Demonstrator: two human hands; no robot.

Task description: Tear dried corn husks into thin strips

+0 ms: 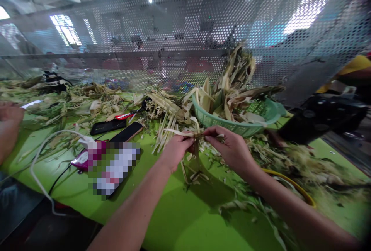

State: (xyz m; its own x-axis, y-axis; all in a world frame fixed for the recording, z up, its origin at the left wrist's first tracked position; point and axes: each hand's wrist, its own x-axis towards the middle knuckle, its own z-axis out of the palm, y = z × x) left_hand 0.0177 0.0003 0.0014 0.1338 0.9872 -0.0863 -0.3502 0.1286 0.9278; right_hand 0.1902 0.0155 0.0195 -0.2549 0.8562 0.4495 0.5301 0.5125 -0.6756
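Observation:
My left hand (175,149) is closed in a pinch on a small bundle of dried corn husk strips (196,154) above the green table. From the other side, the fingertips of my right hand (232,148) pinch the same strips. One pale strip end points left past my left thumb, and other ends hang down between the hands. Just beyond them stands a green plastic basket (232,126) heaped with dry corn husks (228,96). A pile of shredded husk pieces (166,106) lies behind my left hand.
Phones (127,132), a red-handled tool (124,116), a white cable (36,170) and a magenta device (82,159) lie left. Another person's hand (10,121) is at far left. Right are fibres (307,162) and a yellow rim (303,191). A perforated metal screen (174,23) stands behind.

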